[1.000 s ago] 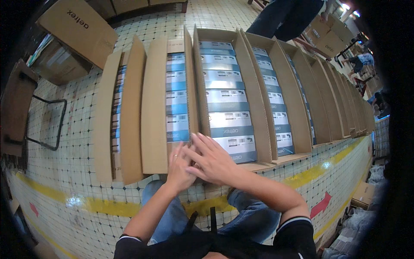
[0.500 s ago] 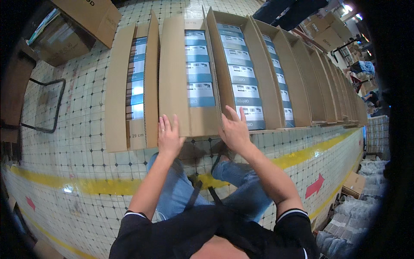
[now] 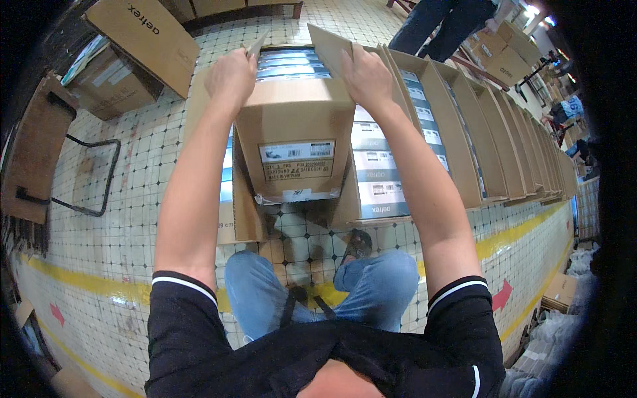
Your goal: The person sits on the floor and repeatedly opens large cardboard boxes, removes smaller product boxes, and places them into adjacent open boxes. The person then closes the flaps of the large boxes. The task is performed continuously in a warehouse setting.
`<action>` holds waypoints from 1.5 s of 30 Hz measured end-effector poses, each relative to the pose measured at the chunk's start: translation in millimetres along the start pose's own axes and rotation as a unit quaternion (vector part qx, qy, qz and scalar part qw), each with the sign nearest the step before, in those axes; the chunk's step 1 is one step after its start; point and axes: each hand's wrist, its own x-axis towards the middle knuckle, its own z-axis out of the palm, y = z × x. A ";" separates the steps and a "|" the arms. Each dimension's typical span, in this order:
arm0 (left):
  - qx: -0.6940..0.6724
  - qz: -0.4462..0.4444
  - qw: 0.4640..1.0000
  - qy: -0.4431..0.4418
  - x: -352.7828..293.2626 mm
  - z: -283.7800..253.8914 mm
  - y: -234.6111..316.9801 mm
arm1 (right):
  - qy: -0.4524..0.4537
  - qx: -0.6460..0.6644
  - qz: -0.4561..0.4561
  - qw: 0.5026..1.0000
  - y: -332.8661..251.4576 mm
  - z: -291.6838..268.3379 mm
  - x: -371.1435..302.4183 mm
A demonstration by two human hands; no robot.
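A brown cardboard carton (image 3: 295,119) stands out from the row in front of me, its near end with a white label (image 3: 295,151) showing. Stacked blue-and-white boxes (image 3: 292,61) fill its open top. My left hand (image 3: 232,78) is closed on the carton's left flap (image 3: 259,44), and my right hand (image 3: 366,78) grips its right flap (image 3: 325,46). Most of the fingers are hidden from view. An open carton of boxes (image 3: 379,176) is on the right, while another carton (image 3: 251,215) shows partly behind my left forearm.
A long row of open cartons (image 3: 464,136) runs off to the right. At the upper left are a brown carton (image 3: 113,83) and a black metal frame (image 3: 113,179). Yellow tape (image 3: 126,292) crosses the tiled floor. A person's legs (image 3: 441,30) are beyond the row.
Both hands have moved away from me from the carton's near end and now grip its flaps. The carton has come up, its labelled end now in sight.
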 end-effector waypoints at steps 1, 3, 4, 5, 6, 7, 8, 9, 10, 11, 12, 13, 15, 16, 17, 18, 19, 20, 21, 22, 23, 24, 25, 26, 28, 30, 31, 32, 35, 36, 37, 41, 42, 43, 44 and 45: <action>0.010 0.000 1.000 -0.003 13.4 -1.0 1.2 | -0.022 -0.004 0.006 1.000 0.2 6.3 12.2; 0.026 -0.004 1.000 -0.015 29.0 2.8 -0.2 | -0.107 -0.014 0.055 0.993 5.3 15.8 24.6; 0.030 -0.008 0.999 -0.027 34.3 7.3 -1.6 | -0.130 -0.021 0.066 0.989 9.3 20.0 26.9; 0.030 -0.008 0.999 -0.030 37.8 13.0 -3.5 | -0.139 -0.030 0.076 0.987 13.7 23.4 27.0; 0.028 -0.009 0.999 -0.039 40.9 19.9 -5.6 | -0.159 -0.031 0.080 0.984 18.3 26.5 26.2; 0.022 -0.006 0.999 -0.038 42.9 27.2 -8.1 | -0.165 -0.035 0.082 0.982 22.3 29.2 24.5; 0.015 -0.008 0.999 -0.039 44.9 34.5 -10.5 | -0.183 -0.037 0.086 0.979 26.0 31.9 22.9; 0.008 -0.006 1.000 -0.026 46.7 41.4 -13.1 | -0.177 -0.036 0.083 0.980 28.9 34.6 21.3; 0.003 -0.006 1.000 -0.014 48.7 47.4 -15.3 | -0.181 -0.033 0.084 0.979 31.0 37.5 19.8; 0.000 -0.008 1.000 -0.014 50.4 53.3 -17.1 | -0.191 -0.033 0.093 0.977 32.8 40.9 18.8; -0.013 -0.005 1.000 -0.008 51.9 57.7 -19.3 | -0.188 -0.032 0.086 0.978 33.8 44.7 17.6; -0.023 -0.006 1.000 -0.015 53.6 61.8 -21.1 | -0.191 -0.033 0.084 0.977 35.1 49.0 17.4; -0.034 -0.006 0.999 -0.022 54.4 69.5 -25.1 | -0.194 -0.035 0.082 0.977 37.8 58.1 16.5; -0.036 -0.003 0.999 -0.020 55.4 73.6 -26.6 | -0.190 -0.038 0.081 0.978 39.9 62.5 16.3; -0.038 -0.001 0.999 -0.010 56.3 77.6 -28.5 | -0.189 -0.044 0.081 0.978 42.2 66.9 16.6; -0.039 0.003 0.999 -0.012 57.7 81.6 -30.3 | -0.194 -0.043 0.077 0.977 45.0 70.6 16.5; -0.039 0.006 0.999 -0.006 58.6 85.8 -32.1 | -0.188 -0.035 0.074 0.979 47.0 74.1 14.6; -0.040 0.017 0.999 -0.007 57.5 89.9 -34.1 | -0.186 -0.031 0.073 0.979 48.6 76.5 10.4; -0.037 0.012 0.999 -0.029 53.8 94.5 -36.1 | -0.164 -0.021 0.064 0.984 49.1 78.4 3.3; -0.035 0.014 0.998 -0.056 46.5 99.6 -37.3 | -0.207 -0.036 0.071 0.975 48.9 80.1 -6.2; -0.032 0.021 0.997 -0.065 39.0 104.0 -39.1 | -0.230 -0.045 0.070 0.970 47.9 82.0 -19.2; 0.021 0.006 0.988 -0.151 25.5 111.6 -39.7 | -0.241 -0.052 0.062 0.967 46.6 83.6 -34.1; 0.072 -0.005 0.974 -0.214 7.9 120.9 -38.8 | -0.324 -0.076 0.075 0.940 45.4 84.7 -52.9; 0.083 -0.028 0.966 -0.245 -15.7 132.7 -35.6 | -0.310 -0.108 0.030 0.944 38.2 88.3 -80.4; 0.082 -0.047 0.952 -0.292 -52.8 158.6 -26.2 | -0.293 -0.066 0.008 0.954 39.1 98.4 -110.5; 0.065 -0.014 0.972 -0.224 -65.6 177.7 -23.7 | -0.235 -0.048 0.010 0.971 44.8 109.4 -124.0; 0.051 -0.011 0.975 -0.217 -68.1 183.6 -24.5 | -0.233 -0.064 0.013 0.970 48.1 112.6 -127.1; 0.062 -0.027 0.973 -0.219 -67.0 184.6 -29.4 | -0.221 -0.062 -0.003 0.973 51.6 113.3 -127.8; 0.054 -0.027 0.962 -0.267 -61.6 162.5 -54.7 | -0.318 -0.147 0.023 0.936 57.3 93.5 -131.0; 0.060 0.030 0.952 -0.300 -71.7 147.8 -64.8 | -0.328 -0.135 0.004 0.935 52.7 80.3 -138.2; 0.103 0.064 0.935 -0.334 -84.6 133.9 -68.9 | -0.352 -0.136 -0.030 0.925 45.8 64.5 -147.4; 0.032 0.006 0.935 -0.353 -181.7 80.0 -69.2 | -0.402 -0.037 -0.046 0.914 23.6 -16.3 -212.5; 0.028 0.004 0.928 -0.371 -206.5 70.2 -65.8 | -0.405 -0.021 -0.053 0.913 17.5 -31.5 -230.1; 0.025 0.004 0.926 -0.377 -226.4 62.2 -62.6 | -0.388 0.004 -0.069 0.919 12.6 -42.9 -244.3; 0.029 0.006 0.928 -0.371 -239.3 56.2 -60.1 | -0.399 0.016 -0.057 0.915 9.7 -52.6 -254.8; 0.023 0.006 0.925 -0.378 -249.8 52.3 -57.7 | -0.390 0.038 -0.054 0.919 7.6 -59.6 -262.7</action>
